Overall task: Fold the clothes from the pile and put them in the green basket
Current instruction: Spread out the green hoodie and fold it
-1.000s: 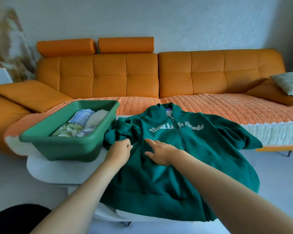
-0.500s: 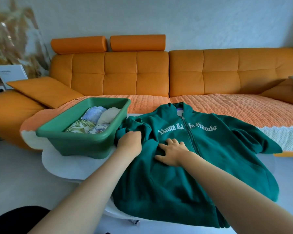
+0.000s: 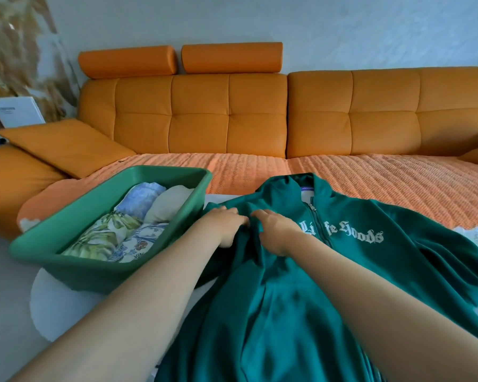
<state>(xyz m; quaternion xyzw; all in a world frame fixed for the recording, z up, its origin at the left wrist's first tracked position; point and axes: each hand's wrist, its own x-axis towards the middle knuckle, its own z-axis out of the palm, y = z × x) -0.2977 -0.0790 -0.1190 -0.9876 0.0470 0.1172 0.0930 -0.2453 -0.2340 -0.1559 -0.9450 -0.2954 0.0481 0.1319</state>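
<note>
Both forearms reach in from the near edge and converge on the green jacket. It lies front-up and zipped on the white table, collar at the far side. Left hand and right hand sit side by side just left of the zipper, knuckles up. The fingers of each curl down, gripping a bunched ridge of fabric between them. Green basket stands just left of the jacket with folded clothes inside. Orange sofa is beyond.

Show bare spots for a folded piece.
Free: white table before the green basket, left of the green jacket; orange sofa cover behind. Crowded: folded clothes fill the basket; left hand and right hand grip the jacket covering the rest.
</note>
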